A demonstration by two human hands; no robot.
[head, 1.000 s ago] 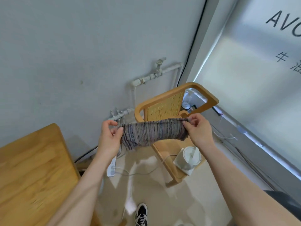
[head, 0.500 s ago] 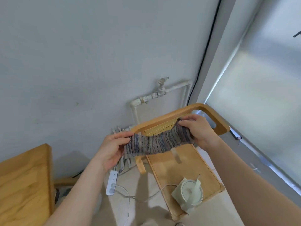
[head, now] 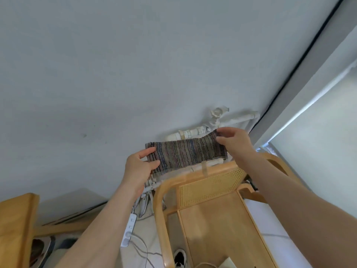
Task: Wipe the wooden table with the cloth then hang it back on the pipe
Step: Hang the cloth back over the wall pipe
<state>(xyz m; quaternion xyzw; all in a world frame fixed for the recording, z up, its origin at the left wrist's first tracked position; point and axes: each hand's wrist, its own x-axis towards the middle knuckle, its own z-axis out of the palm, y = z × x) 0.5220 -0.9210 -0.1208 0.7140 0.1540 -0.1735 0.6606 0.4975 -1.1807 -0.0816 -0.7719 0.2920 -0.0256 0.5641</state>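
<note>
Head view, the only 1 on offer: the striped grey-brown woven cloth (head: 185, 152) is stretched out wide between 2 hands, right in front of the white wall pipe with its taped joints and valve (head: 195, 132). The left hand (head: 138, 169) pinches the cloth's lower corner at about 8 o'clock from the cloth's middle, thumb on the near face, fingers tucked behind. The right hand (head: 234, 143) pinches the upper corner at about 2 o'clock, thumb and fingertips closed on the edge.

This looks like the hanging step, with the wiping seemingly done. To do it well, keep the cloth taut, lift its middle above the pipe, carry it toward the wall at 12 o'clock, then lower so roughly equal lengths fall on each side. Steer clear of the valve knob, which could snag the weave.

Whether the cloth already touches the pipe, I cannot tell; it overlaps the pipe's near side from here. The light wooden chair with a cane back (head: 210, 186) stands just below at 6 o'clock, and the wooden table's corner (head: 17, 219) sits off at 8 o'clock.
</note>
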